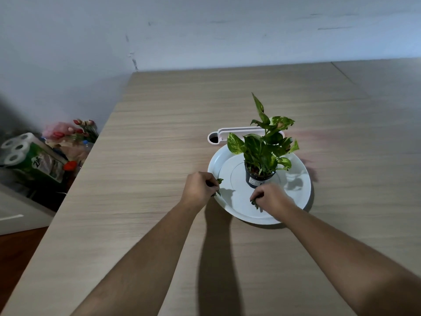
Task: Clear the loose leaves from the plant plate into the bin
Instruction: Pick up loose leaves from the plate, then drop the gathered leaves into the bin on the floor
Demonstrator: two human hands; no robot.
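A round white plate lies on the wooden table, right of centre. A small green potted plant in a dark pot stands at the plate's middle. My left hand hovers at the plate's left rim, its fingers closed on loose green leaves that poke out of the fist. My right hand rests over the plate's front part, closed on more leaves. No bin shows in this view.
A white oblong holder with a round hole lies just behind the plate. Past the table's left edge, on a lower level, sit a pack of toilet rolls, artificial flowers and bags. A pale wall backs the table.
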